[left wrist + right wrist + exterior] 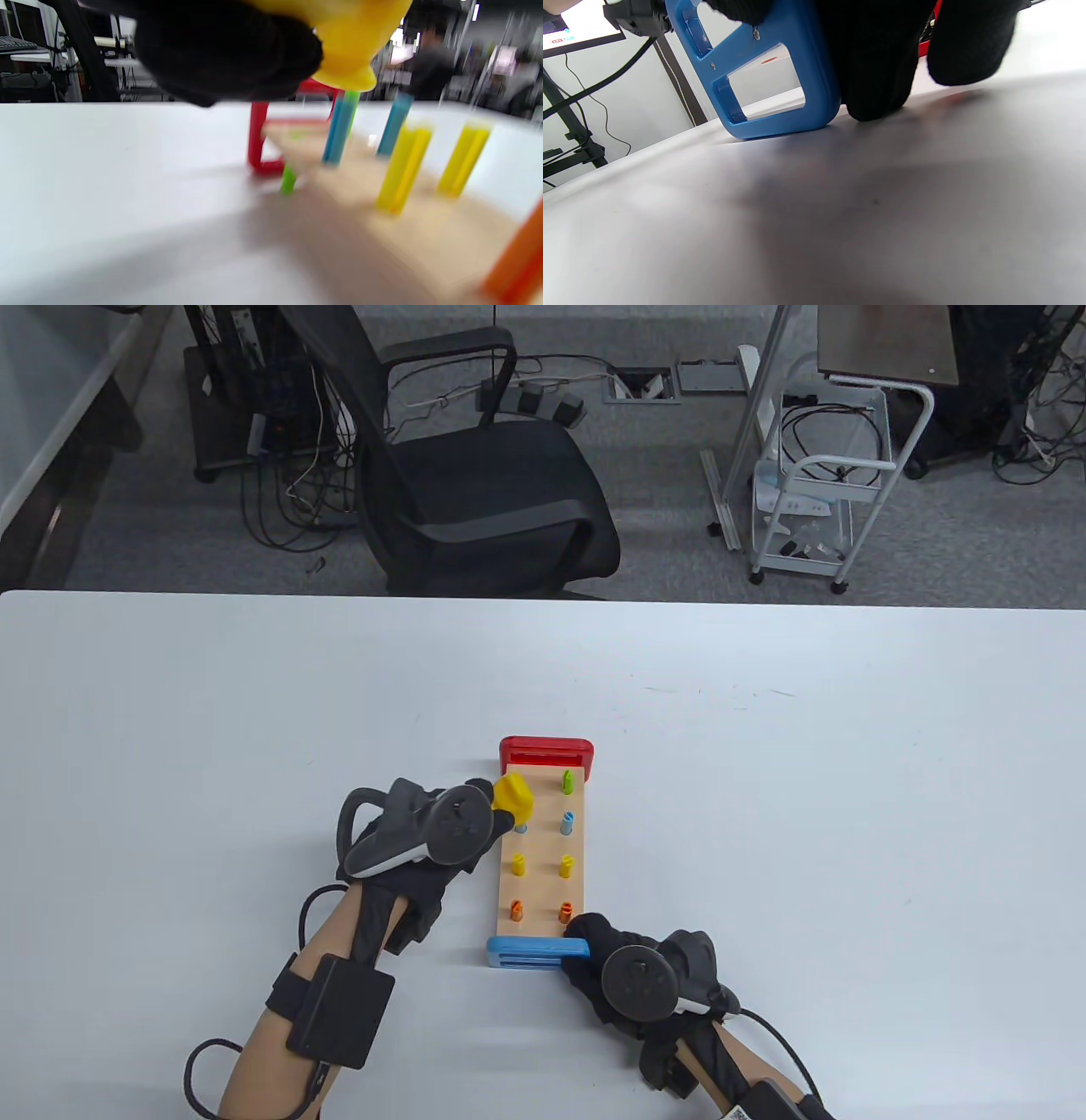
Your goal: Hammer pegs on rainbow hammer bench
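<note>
The wooden hammer bench lies mid-table with a red end leg at the far side and a blue end leg at the near side. Green, blue, yellow and orange pegs stand in two rows. My left hand holds the yellow hammer, its head over the far left pegs and just above a blue peg. A green peg sticks out below the board. My right hand grips the blue leg at the near right corner and rests on the table.
The white table spreads wide on all sides of the bench. Beyond its far edge stand a black office chair and a white cart.
</note>
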Motion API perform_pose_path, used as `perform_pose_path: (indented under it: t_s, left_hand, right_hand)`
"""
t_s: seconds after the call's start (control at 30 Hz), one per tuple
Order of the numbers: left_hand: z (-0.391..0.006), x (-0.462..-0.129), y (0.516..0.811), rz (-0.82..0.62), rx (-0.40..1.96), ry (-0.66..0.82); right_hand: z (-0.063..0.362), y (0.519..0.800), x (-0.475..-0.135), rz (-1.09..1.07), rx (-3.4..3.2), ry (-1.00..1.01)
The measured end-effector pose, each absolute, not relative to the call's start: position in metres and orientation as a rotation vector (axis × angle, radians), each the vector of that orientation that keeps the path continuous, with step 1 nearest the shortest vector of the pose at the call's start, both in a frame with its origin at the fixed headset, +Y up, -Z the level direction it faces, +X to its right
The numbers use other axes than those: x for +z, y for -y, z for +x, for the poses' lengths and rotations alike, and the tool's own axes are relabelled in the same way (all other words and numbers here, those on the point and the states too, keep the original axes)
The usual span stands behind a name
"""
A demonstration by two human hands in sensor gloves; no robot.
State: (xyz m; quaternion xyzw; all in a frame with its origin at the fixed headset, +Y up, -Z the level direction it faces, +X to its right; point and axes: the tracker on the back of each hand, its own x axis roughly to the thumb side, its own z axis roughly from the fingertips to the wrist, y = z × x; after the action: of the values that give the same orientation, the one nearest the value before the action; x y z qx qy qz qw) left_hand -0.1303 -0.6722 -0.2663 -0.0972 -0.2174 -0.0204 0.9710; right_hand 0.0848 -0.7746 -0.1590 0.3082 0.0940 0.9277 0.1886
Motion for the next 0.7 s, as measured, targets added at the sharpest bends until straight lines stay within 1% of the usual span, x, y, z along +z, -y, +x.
perform_pose_path:
  t_s: [0.03, 0.07, 0.1, 0.2, 0.23, 0.27, 0.3, 0.33, 0.37, 0.4, 0.43, 0.5, 0.53, 0.57, 0.6, 0.63, 0.67, 0.7]
  left_hand:
    - [-0.135, -0.264, 0.666, -0.108, -0.011, 0.467]
    - [-0.129, -0.267, 0.663, -0.107, -0.006, 0.474]
    - [-0.13, -0.265, 0.655, -0.161, -0.047, 0.46]
    - [-0.133, -0.261, 0.641, -0.055, 0.089, 0.47]
    - [-0.132, -0.262, 0.644, -0.05, 0.106, 0.472]
    - [-0.129, -0.264, 0.652, -0.079, 0.069, 0.472]
    - [-0.122, -0.266, 0.672, -0.205, -0.093, 0.477]
    - [-0.124, -0.263, 0.668, -0.177, -0.173, 0.446]
    - [-0.126, -0.263, 0.664, -0.027, -0.007, 0.507]
    - [-0.123, -0.266, 0.658, -0.15, -0.061, 0.484]
    - [-0.124, -0.265, 0.652, -0.198, -0.066, 0.484]
    - [-0.13, -0.263, 0.642, -0.044, 0.056, 0.477]
    - [-0.132, -0.264, 0.642, -0.033, 0.121, 0.472]
    - [-0.132, -0.265, 0.649, -0.044, 0.124, 0.465]
    - [-0.128, -0.268, 0.661, -0.103, 0.057, 0.464]
    - [-0.123, -0.271, 0.679, -0.228, -0.087, 0.471]
    - [-0.129, -0.27, 0.672, -0.165, -0.121, 0.473]
    - [-0.128, -0.272, 0.667, -0.061, -0.015, 0.497]
  right_hand:
    - [0.085, 0.774, -0.159, 0.866, 2.61, -0.265]
    - [0.085, 0.774, -0.159, 0.867, 2.611, -0.265]
    - [0.085, 0.774, -0.159, 0.867, 2.609, -0.263]
    - [0.085, 0.774, -0.159, 0.868, 2.609, -0.264]
    - [0.085, 0.774, -0.159, 0.868, 2.609, -0.264]
    - [0.085, 0.774, -0.159, 0.868, 2.609, -0.264]
    - [0.085, 0.774, -0.159, 0.867, 2.609, -0.264]
    - [0.085, 0.774, -0.159, 0.866, 2.611, -0.265]
    - [0.085, 0.774, -0.158, 0.866, 2.612, -0.264]
    - [0.085, 0.774, -0.158, 0.865, 2.614, -0.264]
    - [0.085, 0.775, -0.158, 0.865, 2.613, -0.263]
    - [0.085, 0.775, -0.159, 0.865, 2.612, -0.264]
    - [0.085, 0.775, -0.158, 0.865, 2.613, -0.264]
    - [0.085, 0.775, -0.158, 0.865, 2.613, -0.264]
    - [0.085, 0.775, -0.158, 0.865, 2.612, -0.264]
    - [0.085, 0.775, -0.158, 0.865, 2.612, -0.264]
    - [0.085, 0.775, -0.158, 0.865, 2.613, -0.266]
    - [0.085, 0.774, -0.158, 0.865, 2.615, -0.264]
